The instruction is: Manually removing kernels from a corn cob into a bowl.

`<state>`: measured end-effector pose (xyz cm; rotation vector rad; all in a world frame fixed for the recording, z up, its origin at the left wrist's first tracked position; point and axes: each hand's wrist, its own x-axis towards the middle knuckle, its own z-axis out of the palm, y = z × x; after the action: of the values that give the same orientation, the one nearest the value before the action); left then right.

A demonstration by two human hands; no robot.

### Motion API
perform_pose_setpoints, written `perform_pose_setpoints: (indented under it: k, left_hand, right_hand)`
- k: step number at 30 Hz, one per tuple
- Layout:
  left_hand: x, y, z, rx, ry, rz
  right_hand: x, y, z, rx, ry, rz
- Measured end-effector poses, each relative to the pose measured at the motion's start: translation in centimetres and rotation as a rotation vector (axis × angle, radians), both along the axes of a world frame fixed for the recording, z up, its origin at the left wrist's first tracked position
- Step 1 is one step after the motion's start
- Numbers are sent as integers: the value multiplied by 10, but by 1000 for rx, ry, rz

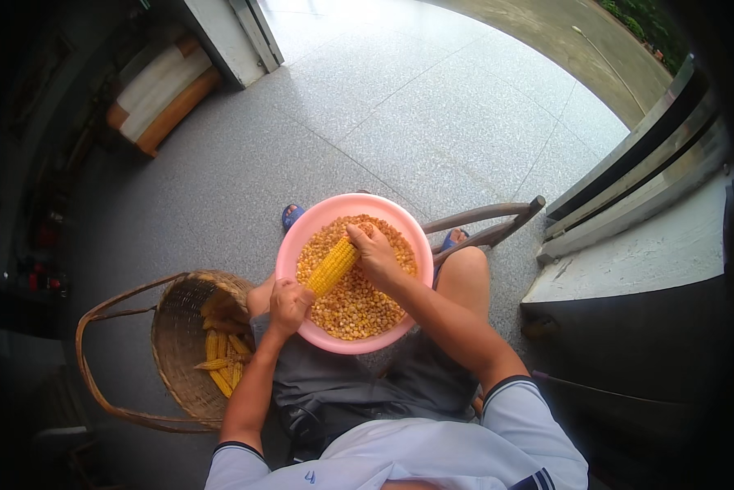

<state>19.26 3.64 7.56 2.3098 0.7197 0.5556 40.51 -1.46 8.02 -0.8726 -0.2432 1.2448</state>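
A yellow ear of dried corn point(333, 267) lies slantwise over a pink plastic basin point(288, 245). My left hand point(290, 304) grips its lower end near the basin's left rim. Around its upper end my right hand point(373, 252) is closed, with the thumb along the top; the fingers hide that tip. Loose corn kernels point(361, 315) fill much of the basin, which rests on or between my knees. To my left stands a woven basket point(177, 349) with a tall handle, holding several ears of corn point(223, 355) partly hidden by my left forearm.
A wooden frame point(483, 214), perhaps part of a chair, extends beyond my right knee. Speckled tile floor point(367, 141) leads to an open doorway. A door panel point(636, 165) stands at the right. A wooden bench-like piece point(165, 92) sits at the upper left.
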Motion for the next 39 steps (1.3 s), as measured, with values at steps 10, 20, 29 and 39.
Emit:
perform_pose_setpoints:
  k: [10, 20, 29, 39]
  left_hand:
    - [-1, 3, 0, 155, 87, -62]
    - [-12, 1, -22, -489, -135, 264]
    - [-2, 4, 7, -95, 32, -59]
    - [-2, 0, -2, 100, 88, 21]
  right_hand:
    - [6, 1, -6, -23, -216, -4]
    - [6, -4, 15, 219, 181, 187]
    - [7, -1, -2, 150, 148, 105]
    - [10, 0, -5, 78, 386, 69]
